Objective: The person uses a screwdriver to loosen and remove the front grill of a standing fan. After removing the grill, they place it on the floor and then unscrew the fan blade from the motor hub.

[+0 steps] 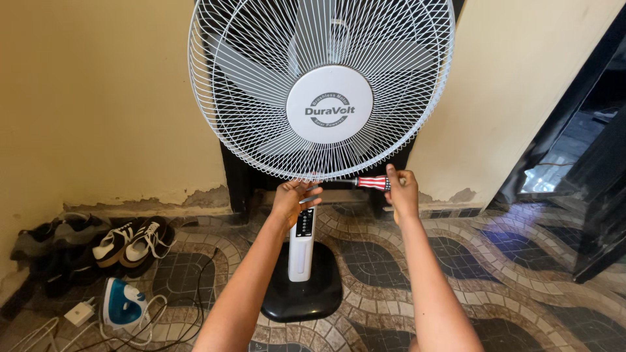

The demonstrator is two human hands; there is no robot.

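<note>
- Two bare hands meet at the bottom rim of a white pedestal fan [321, 85], which stands against a dark door frame between cream walls.
- The left hand [291, 199] is cupped palm-up under the lowest point of the wire grille [248, 124], fingers loosely curled and touching the rim; whether anything lies in the palm cannot be told.
- The right hand [401, 191] is closed around a screwdriver [372, 182] with a red, white and blue striped handle, held level, its tip pointing left at the grille's bottom edge just beside the left fingers.
- Below the hands, the fan's white column with a dark control panel [304, 225] drops to a round black base [303, 296] on the patterned tile floor [495, 261].
- At left along the wall lie several pairs of shoes [124, 244], black and white among them.
- Near them sit a blue and white clothes iron [122, 303] with its cord and a small white charger [79, 313].
</note>
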